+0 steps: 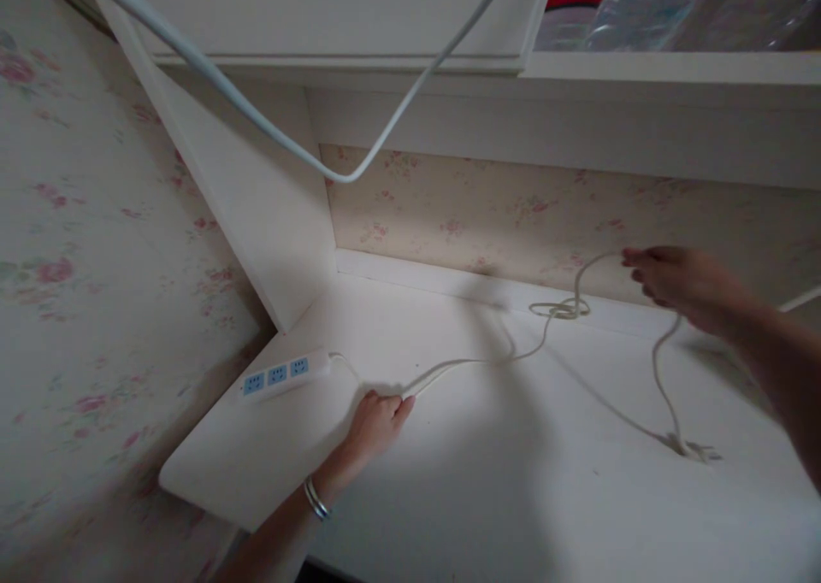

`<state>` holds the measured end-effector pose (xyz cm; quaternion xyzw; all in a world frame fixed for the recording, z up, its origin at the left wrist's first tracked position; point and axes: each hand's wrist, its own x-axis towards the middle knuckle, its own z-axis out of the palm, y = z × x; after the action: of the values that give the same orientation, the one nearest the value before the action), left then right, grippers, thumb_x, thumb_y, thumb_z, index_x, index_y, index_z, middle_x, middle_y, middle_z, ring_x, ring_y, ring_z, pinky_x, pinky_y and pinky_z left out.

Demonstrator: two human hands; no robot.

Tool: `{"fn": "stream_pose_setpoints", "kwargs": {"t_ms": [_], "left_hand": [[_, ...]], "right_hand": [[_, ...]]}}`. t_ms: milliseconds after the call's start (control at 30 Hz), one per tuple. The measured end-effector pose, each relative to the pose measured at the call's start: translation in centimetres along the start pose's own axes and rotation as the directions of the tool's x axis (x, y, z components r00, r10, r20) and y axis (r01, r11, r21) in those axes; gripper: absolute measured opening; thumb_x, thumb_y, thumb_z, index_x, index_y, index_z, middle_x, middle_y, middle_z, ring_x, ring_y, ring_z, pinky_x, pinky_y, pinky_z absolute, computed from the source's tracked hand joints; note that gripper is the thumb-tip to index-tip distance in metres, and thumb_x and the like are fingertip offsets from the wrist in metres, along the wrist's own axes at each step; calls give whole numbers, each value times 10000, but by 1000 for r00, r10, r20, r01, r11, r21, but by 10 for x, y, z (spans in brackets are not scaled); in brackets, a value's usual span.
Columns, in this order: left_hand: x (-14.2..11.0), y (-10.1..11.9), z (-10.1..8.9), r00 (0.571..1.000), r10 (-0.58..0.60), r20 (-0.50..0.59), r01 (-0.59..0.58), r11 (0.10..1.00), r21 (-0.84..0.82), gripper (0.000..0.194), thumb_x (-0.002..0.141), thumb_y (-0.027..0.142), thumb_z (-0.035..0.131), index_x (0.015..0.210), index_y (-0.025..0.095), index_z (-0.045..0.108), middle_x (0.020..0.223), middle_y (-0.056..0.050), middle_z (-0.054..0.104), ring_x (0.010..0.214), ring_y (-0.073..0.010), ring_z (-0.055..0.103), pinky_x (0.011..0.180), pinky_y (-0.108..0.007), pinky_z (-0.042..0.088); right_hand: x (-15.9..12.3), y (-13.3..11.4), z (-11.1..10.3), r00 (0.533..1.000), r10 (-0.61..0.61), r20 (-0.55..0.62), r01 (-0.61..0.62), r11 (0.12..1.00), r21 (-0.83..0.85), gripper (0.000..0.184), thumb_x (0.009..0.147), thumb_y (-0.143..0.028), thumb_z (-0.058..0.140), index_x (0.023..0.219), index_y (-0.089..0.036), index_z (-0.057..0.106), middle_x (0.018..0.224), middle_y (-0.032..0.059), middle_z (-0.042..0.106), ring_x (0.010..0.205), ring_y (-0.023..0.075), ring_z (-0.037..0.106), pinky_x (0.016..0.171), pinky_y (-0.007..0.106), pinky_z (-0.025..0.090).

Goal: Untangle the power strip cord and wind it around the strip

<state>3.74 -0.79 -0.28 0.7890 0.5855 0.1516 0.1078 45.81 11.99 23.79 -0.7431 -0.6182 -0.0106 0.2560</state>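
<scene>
A white power strip [275,376] with blue socket faces lies at the left of the white desk. Its white cord [465,362] runs from the strip into my left hand [375,425], which is closed on it near the strip and low over the desk. From there the cord crosses to a small loose coil [560,309] by the back edge. Raised at the right, my right hand [686,284] pinches the cord between thumb and fingers. Below it the cord hangs down to the plug [702,455] at the desk's right.
A thick pale cable [350,175] hangs in a V across the upper view. Above the desk [410,497] are a white cabinet [346,19] and a shelf holding plastic-wrapped bottles [647,6]. A white side panel [256,198] and flowered wallpaper [70,267] stand at the left.
</scene>
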Motion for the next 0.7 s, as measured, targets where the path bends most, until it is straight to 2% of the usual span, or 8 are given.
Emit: {"fn": "stream_pose_setpoints", "kwargs": {"t_ms": [67, 133, 200, 300, 400, 533, 633, 700], "left_hand": [[0, 0, 0, 1000, -9, -5, 9, 1000, -13, 596, 976, 474, 232, 677, 196, 666, 669, -75, 707, 657, -187, 657, 798, -327, 416], [1, 1, 1, 1000, -22, -4, 22, 1000, -21, 592, 977, 471, 226, 682, 196, 659, 670, -73, 704, 662, -189, 656, 799, -329, 416], [2, 2, 0, 1000, -31, 2, 31, 999, -33, 588, 976, 474, 219, 689, 197, 651, 671, -74, 701, 667, -198, 656, 800, -338, 415], [4, 3, -2, 998, -55, 25, 58, 992, -110, 573, 968, 488, 233, 693, 195, 642, 672, -84, 693, 689, -225, 653, 805, -364, 411], [5, 4, -4, 996, -80, 48, 88, 975, -203, 537, 957, 494, 265, 718, 197, 643, 696, -80, 690, 735, -233, 650, 808, -364, 407], [7, 2, -5, 992, -96, 86, 118, 943, -312, 518, 964, 478, 224, 847, 213, 653, 741, -48, 692, 735, -197, 649, 716, -305, 432], [9, -3, -9, 983, -110, 148, 165, 884, -438, 621, 966, 482, 79, 946, 188, 625, 668, -22, 664, 581, -154, 616, 569, -258, 432], [11, -7, -14, 967, -122, 222, 227, 804, -549, 723, 943, 520, 3, 848, 152, 617, 566, -17, 609, 493, -142, 569, 514, -250, 423]], "right_hand": [[-31, -35, 19, 982, 19, 190, -78, 950, 304, 543, 927, -513, 387, 970, -27, 627, 705, 107, 620, 470, 46, 429, 500, 251, 344], [-66, -63, 38, 938, -71, 339, -87, 900, 427, 433, 907, -493, 435, 805, -106, 600, 599, 27, 556, 459, 65, 435, 461, 221, 344], [-98, -82, 59, 902, -120, 415, -120, 854, 507, 381, 895, -492, 439, 774, -153, 564, 618, 10, 559, 480, 90, 490, 456, 221, 397], [-137, -101, 97, 840, -210, 501, -181, 762, 622, 282, 891, -407, 435, 974, -168, 561, 858, 55, 625, 601, 121, 581, 500, 244, 478], [-166, -114, 137, 781, -278, 559, -211, 725, 655, 428, 901, -341, 419, 1293, -169, 429, 951, 79, 636, 657, 131, 594, 538, 258, 509], [-196, -135, 176, 702, -428, 569, -64, 758, 650, 419, 934, -327, 362, 1323, -192, 438, 969, 70, 659, 625, 133, 594, 535, 262, 490], [-214, -152, 190, 693, -522, 497, 152, 780, 608, 362, 948, -284, 353, 1267, -214, 508, 921, 51, 682, 711, 163, 627, 654, 286, 489], [-224, -161, 195, 680, -578, 451, 254, 763, 595, 317, 952, -250, 356, 1201, -216, 548, 920, 49, 689, 800, 187, 641, 734, 299, 479]]}}
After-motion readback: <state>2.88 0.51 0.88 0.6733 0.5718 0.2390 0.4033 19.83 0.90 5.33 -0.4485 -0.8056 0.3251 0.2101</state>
